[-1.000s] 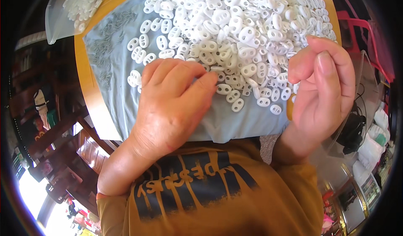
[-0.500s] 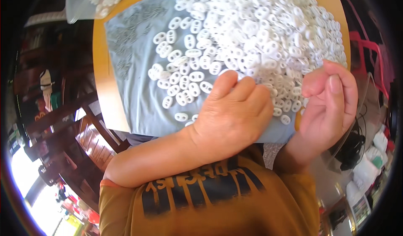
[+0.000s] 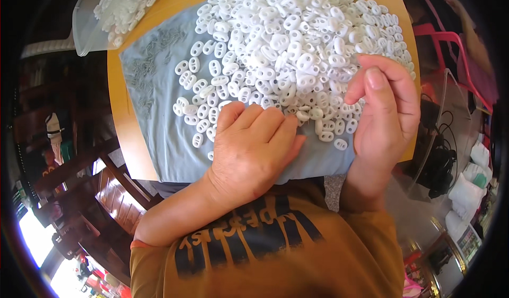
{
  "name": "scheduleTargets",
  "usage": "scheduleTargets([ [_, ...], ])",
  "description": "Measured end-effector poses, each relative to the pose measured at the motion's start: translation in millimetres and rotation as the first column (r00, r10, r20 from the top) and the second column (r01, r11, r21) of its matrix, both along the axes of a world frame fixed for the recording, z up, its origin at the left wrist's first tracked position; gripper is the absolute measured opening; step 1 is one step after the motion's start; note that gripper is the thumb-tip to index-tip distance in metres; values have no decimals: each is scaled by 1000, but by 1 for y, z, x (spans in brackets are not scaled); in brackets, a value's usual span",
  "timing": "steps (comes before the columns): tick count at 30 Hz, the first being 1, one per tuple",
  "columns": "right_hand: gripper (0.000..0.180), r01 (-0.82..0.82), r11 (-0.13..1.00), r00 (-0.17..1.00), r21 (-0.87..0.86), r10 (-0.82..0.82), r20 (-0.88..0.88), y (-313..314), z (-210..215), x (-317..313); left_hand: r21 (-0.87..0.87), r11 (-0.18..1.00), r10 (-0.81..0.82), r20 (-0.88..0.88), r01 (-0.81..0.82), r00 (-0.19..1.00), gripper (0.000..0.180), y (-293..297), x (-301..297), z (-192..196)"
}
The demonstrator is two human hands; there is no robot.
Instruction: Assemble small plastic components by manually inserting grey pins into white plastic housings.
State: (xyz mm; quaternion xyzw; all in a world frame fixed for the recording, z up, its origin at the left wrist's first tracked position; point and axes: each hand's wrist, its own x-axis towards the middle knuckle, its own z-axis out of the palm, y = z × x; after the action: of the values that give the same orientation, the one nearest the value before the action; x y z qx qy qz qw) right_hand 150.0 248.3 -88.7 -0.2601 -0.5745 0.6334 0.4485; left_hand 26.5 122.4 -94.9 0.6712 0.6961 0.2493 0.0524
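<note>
Two bare hands are at the table [image 3: 124, 149], close to a big heap of white pieces [image 3: 302, 54], each one small and round-ended, many with two holes. The left hand [image 3: 252, 149] has its back facing up. Its fingers bend down and its tips touch or almost touch the pieces at the near edge of the heap. The thumb side points to the right. The hand covers its own fingertips, so I cannot tell if they pinch a piece.

The right hand [image 3: 384, 107] is raised at the right side of the heap, with its palm turned toward the heap. Its fingers curl in loosely, with the thumb near them. I can see nothing sticking out of it, but the bent fingers hide part of the inside, so I cannot tell if it holds something small.

The heap sits on a blue-grey cloth [image 3: 159, 149]. Some pieces lie loose on the cloth to the left of the heap. Farther left are many tiny dark bits [image 3: 151, 56], too small to make out well. A clear box [image 3: 85, 27] with more white things inside stands at the top left, cut off by the top edge. The far end of the heap is cut off too. The brown shirt [image 3: 318, 266] fills the bottom.
</note>
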Motion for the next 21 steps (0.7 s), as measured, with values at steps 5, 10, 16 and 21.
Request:
scheduleTargets([
  [5,17,-10,1000,1000,15,10,-7,-1,1,1,30,1000,-12,61,10,998,26,2,2,-6],
  [10,17,-19,1000,999,-10,19,-28,0,-1,2,-25,1000,-14,24,15,1000,21,9,2,-4],
  [16,16,42,999,995,12,-43,89,-4,5,-7,-1,997,-82,-14,82,997,15,14,-5,-5],
  [21,20,166,979,973,115,-181,143,-6,3,-3,151,984,-107,44,99,993,21,4,-5,-2],
])
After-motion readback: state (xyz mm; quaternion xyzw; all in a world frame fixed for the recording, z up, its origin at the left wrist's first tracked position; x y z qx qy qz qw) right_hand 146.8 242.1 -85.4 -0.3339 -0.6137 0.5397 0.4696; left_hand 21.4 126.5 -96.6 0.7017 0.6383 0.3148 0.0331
